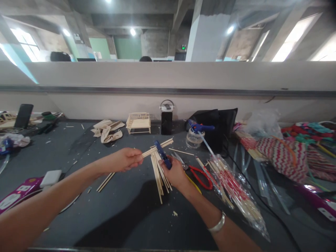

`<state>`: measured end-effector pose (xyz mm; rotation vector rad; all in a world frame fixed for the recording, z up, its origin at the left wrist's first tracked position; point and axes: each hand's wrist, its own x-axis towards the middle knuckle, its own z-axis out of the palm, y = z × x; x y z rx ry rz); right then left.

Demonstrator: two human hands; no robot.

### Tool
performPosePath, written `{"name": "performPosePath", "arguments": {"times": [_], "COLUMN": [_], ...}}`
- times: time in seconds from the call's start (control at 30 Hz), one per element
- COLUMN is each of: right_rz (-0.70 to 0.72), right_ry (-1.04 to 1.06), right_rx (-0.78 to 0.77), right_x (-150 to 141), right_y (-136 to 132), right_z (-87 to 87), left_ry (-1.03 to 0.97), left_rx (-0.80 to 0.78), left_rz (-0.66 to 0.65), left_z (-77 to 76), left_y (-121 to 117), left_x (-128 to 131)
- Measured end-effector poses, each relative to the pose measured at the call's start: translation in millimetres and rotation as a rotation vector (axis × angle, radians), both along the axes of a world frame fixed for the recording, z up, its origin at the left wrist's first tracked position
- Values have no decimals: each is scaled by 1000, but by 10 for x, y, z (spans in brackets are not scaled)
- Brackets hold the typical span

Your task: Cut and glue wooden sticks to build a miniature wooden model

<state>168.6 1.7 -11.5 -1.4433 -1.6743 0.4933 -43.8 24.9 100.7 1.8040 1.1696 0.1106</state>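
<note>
My left hand point(130, 159) is closed on one end of a few thin wooden sticks point(147, 153), held in a pinch above the table. Their far ends reach up to the right, past a dark-blue hand tool point(162, 154) whose exact kind I cannot make out. My right hand point(175, 170) is wrapped round this tool, which lies across the sticks. Beneath and beside the right hand, several loose wooden sticks point(158, 175) are fanned out on the table. Red-handled scissors point(201, 175) and a yellow-handled tool point(193, 183) lie just right of my right hand.
A small wooden model bench point(138, 123) stands at the back beside a black phone point(166, 123). A blue glue gun point(201, 127) rests on a glass jar point(193, 140). Plastic-wrapped sticks point(233, 185) lie right, a black cable point(258, 192) beyond. A purple power strip point(22, 192) sits left.
</note>
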Motion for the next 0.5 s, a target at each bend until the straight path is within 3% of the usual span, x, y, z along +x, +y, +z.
{"name": "performPosePath", "arguments": {"times": [0.5], "right_rz": [-22], "right_ry": [96], "right_rx": [-24], "right_x": [11], "right_y": [23], "right_z": [-50], "left_ry": [52], "left_rx": [-2], "left_rz": [3], "left_z": [87], "left_y": [44], "left_x": [110]}}
